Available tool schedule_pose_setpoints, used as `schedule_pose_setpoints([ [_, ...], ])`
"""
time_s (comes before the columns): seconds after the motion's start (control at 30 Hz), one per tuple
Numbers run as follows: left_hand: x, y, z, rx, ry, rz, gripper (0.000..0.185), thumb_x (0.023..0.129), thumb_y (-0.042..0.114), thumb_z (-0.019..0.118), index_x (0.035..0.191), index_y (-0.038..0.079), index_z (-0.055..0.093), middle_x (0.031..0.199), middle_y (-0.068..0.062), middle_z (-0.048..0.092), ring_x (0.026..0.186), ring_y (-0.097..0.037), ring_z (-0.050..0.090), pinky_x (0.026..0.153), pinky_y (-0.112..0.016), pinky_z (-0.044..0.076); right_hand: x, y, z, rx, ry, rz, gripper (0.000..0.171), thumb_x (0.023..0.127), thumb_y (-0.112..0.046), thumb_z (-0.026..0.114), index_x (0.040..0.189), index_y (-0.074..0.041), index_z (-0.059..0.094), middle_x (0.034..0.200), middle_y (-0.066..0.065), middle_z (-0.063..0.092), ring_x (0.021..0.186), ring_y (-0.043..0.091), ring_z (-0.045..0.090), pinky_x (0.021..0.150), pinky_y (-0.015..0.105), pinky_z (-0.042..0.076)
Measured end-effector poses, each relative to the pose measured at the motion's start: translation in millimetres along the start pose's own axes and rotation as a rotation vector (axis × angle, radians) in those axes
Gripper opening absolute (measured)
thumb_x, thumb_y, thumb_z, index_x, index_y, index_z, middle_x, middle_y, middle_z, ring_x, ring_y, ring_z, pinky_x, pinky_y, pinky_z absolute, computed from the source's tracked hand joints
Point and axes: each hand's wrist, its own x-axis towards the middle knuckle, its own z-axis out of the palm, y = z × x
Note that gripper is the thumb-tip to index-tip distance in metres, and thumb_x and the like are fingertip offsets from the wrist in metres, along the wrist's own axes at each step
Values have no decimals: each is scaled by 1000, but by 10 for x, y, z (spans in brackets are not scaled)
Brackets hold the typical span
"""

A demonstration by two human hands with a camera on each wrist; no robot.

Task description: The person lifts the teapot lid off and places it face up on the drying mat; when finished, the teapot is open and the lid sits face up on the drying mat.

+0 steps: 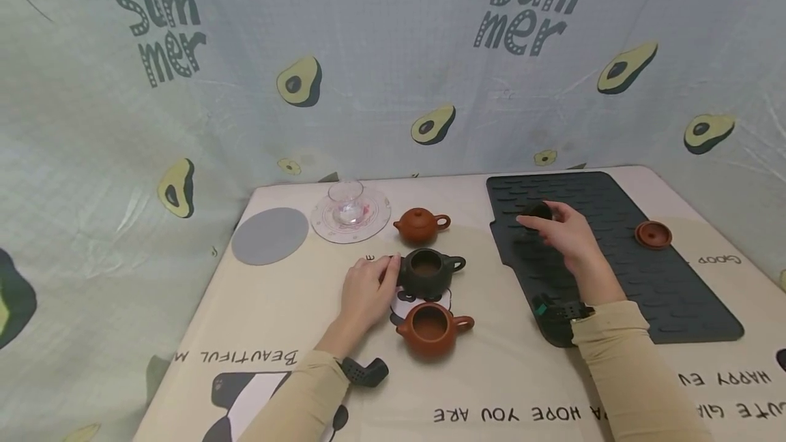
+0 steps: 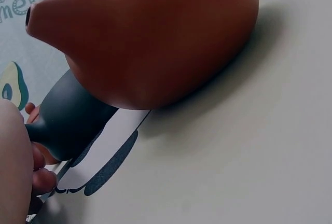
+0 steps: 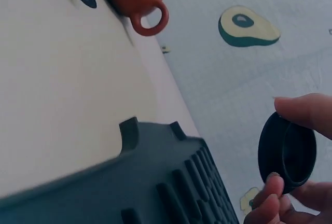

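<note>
A dark teapot [image 1: 428, 283] with an uncovered top stands mid-table, spout to the left and handle to the right. My left hand [image 1: 364, 295] pinches its spout between thumb and fingers. Over the dark mat, my right hand [image 1: 572, 236] grips a small dark lid [image 3: 272, 151] at its edge, tilted so the hollow inner side shows in the right wrist view. Just in front of the dark teapot is a reddish-brown teapot [image 1: 430, 344], also uncovered. Behind it stands another reddish-brown teapot [image 1: 419, 226] with its lid on.
The ridged dark mat [image 1: 651, 299] covers the right side of the table. Near its right edge lies a reddish-brown lid [image 1: 653, 234], hollow side up. At the back left, a clear glass cup [image 1: 347, 195] sits on a round patterned mat [image 1: 376, 213] beside a grey disc [image 1: 270, 237].
</note>
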Motion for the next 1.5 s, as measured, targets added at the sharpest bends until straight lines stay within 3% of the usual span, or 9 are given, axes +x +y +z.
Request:
schedule_pose_setpoints([
  [0.2, 8, 9, -5, 0, 2, -1, 40, 97, 43, 38, 69, 23, 56, 60, 10, 51, 70, -18, 48, 65, -34, 35, 243, 358, -105, -55, 81, 53, 109, 63, -70, 67, 142, -7, 26, 123, 15, 44, 93, 29, 53, 73, 41, 41],
  [0.3, 6, 10, -2, -4, 3, 3, 39, 97, 43, 38, 69, 24, 56, 60, 11, 51, 71, -17, 48, 65, -34, 35, 320, 494, -208, -54, 103, 74, 109, 64, -71, 65, 142, -6, 26, 123, 18, 44, 94, 30, 52, 79, 45, 39],
  [0.67, 19, 6, -13, -4, 15, 12, 39, 97, 43, 38, 69, 23, 56, 61, 10, 53, 73, -19, 51, 66, -35, 36, 325, 634, -517, -70, 189, 139, 109, 62, -70, 66, 146, -15, 24, 135, 15, 35, 98, 27, 49, 66, 30, 38],
  [0.9, 7, 1, -9, -1, 18, 15, 39, 98, 43, 38, 69, 23, 56, 62, 8, 55, 73, -19, 51, 66, -34, 36, 317, 747, -584, -101, 209, 163, 102, 65, -65, 69, 145, -17, 28, 139, 19, 34, 112, 35, 44, 83, 48, 40],
  [1.23, -16, -16, -5, 9, 21, 25, 39, 98, 42, 38, 71, 23, 59, 65, 7, 59, 71, -19, 51, 66, -35, 37, -11, 457, -535, -198, 186, 168, 87, 79, -45, 69, 143, -3, 28, 138, 30, 30, 118, 47, 35, 88, 57, 35],
  [1.5, -9, -19, -14, 4, 14, 24, 40, 98, 43, 37, 71, 23, 59, 64, 8, 57, 70, -19, 50, 65, -34, 36, -32, 415, -540, -263, 154, 158, 83, 80, -40, 69, 140, 3, 31, 134, 33, 32, 116, 49, 36, 88, 56, 36],
])
